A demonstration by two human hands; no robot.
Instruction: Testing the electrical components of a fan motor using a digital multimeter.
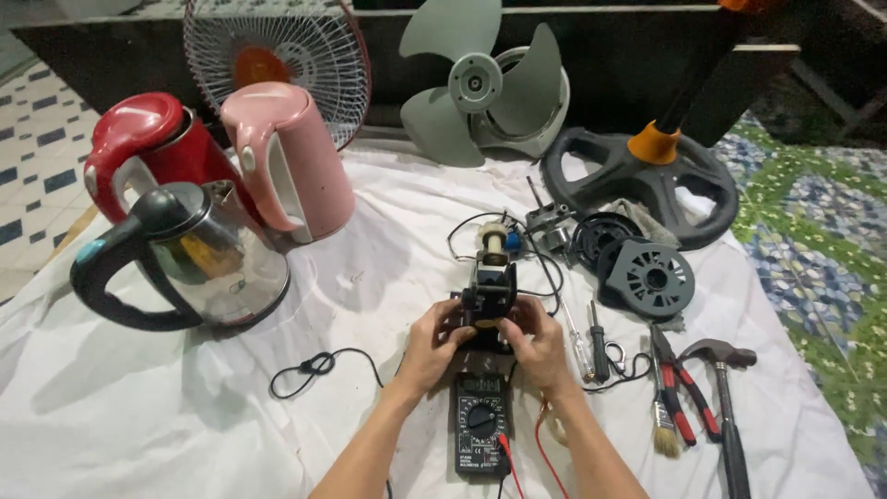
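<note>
Bright, fairly even light falls from above onto the white cloth (185, 407), which reads almost blown out in the lower left of the frame. Soft shadows lie to the right of the pink kettle (294, 157) and under the steel kettle (217, 254), whose polished body carries small glare spots. The upper edge of the frame is dim, the dark background nearly black. Wide-angle distortion bends the tiled floor (37, 139) at the left edge and the patterned mat (822, 259) at the right. Focus is moderately sharp at the centre, softer towards the corners.
</note>
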